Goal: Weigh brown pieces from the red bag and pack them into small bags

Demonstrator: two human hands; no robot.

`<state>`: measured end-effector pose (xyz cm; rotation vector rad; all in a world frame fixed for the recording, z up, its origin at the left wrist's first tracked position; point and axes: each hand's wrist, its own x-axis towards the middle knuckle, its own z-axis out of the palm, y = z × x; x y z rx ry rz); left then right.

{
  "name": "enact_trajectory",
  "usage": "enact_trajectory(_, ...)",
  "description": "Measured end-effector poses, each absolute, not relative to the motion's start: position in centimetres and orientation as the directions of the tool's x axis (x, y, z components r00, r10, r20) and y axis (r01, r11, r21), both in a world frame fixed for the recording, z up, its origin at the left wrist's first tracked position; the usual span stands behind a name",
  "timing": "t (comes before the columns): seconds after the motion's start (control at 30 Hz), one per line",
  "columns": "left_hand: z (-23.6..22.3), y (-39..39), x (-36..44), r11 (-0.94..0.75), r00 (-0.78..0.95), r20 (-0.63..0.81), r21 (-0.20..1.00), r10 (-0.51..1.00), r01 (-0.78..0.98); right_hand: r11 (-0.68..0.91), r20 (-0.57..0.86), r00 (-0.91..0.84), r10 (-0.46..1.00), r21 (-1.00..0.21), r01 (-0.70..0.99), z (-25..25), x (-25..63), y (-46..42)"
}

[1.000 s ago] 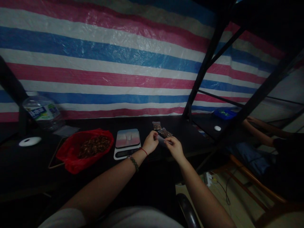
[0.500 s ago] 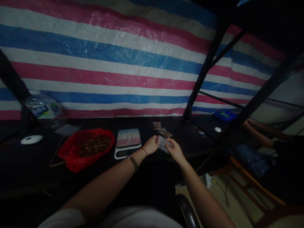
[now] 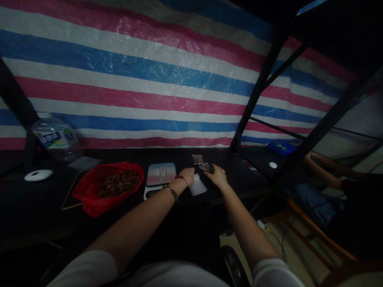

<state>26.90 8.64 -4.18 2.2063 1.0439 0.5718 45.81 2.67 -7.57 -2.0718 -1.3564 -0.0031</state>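
Note:
My left hand (image 3: 188,176) is closed on the upper corner of a clear plastic bag (image 3: 198,187), beside the right edge of a small digital scale (image 3: 161,174). The bag looks flat and pale. A small clear cup (image 3: 162,172) stands on the scale's plate. My right hand (image 3: 218,177) has thumb and fingers closed around the right end of a small filled packet (image 3: 205,167). Another filled packet (image 3: 197,160) lies just behind it. Left of the scale, a red plastic bag (image 3: 86,187) lies open, full of small brown pieces (image 3: 119,183).
A large clear bottle (image 3: 56,137), flat clear bags (image 3: 84,162) and a white mouse-shaped object (image 3: 38,175) are on the left of the black table (image 3: 167,154). Dark metal posts (image 3: 254,99) rise at right. Beyond sits another person (image 3: 359,199) near a blue tray (image 3: 283,148).
The clear bag has gone from between both hands to the table at my left hand. My right hand has let go of it and moved onto the nearer filled packet.

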Motion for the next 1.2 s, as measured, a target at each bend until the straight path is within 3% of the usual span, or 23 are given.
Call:
enact_trajectory(0.17, -2.1, 7.6, 25.8, -0.535, 0.596, 0.179, 0.682, 0.783, 0.498, -0.28, 0.291, 0.429, 0.856, -0.437, 0.855, -7.1, 46.3, 3.3)
enact_trajectory(0.33, 0.8, 6.4, 22.9, -0.499, 0.568, 0.226, 0.776, 0.791, 0.385, -0.01, 0.463, 0.371, 0.805, -0.614, 0.789, -4.3, 44.1, 1.6)
enact_trajectory(0.43, 2.6, 5.7, 20.1, -0.237, 0.549, 0.109, 0.957, 0.829, 0.168, 0.284, 0.571, 0.186, 0.799, -0.632, 0.721, -1.3, 40.2, 0.0)
enact_trajectory(0.53, 4.3, 4.9, 16.5, 0.022, 0.602, 0.0, 0.999, 0.798, -0.029, 0.469, 0.589, -0.069, 0.805, -0.56, 0.682, 1.7, 36.1, -1.7)
enact_trajectory(0.63, 5.6, 4.0, 12.5, 0.071, 0.604, -0.005, 0.994, 0.797, -0.085, 0.573, 0.593, -0.224, 0.773, -0.503, 0.647, 4.1, 33.2, -2.6)
enact_trajectory(0.73, 6.1, 3.1, 9.1, 0.035, 0.64, -0.018, 0.999, 0.768, -0.014, 0.64, 0.556, -0.361, 0.749, -0.465, 0.612, 5.7, 31.1, -2.7)
enact_trajectory(0.83, 5.9, 2.2, 6.7, -0.01, 0.617, -0.012, 0.999, 0.787, 0.032, 0.673, 0.551, -0.411, 0.727, -0.448, 0.589, 6.8, 29.1, -2.7)
enact_trajectory(0.97, 4.7, 1.3, 5.3, -0.005, 0.515, 0.01, 1.0, 0.857, -0.01, 0.616, 0.581, -0.283, 0.763, -0.521, 0.592, 7.4, 26.2, -3.2)
enact_trajectory(1.2, 2.6, 0.5, 4.9, -0.191, 0.503, 0.123, 0.978, 0.856, 0.085, 0.364, 0.238, -0.279, 0.93, -0.688, 0.628, 4.5, 21.6, -3.7)
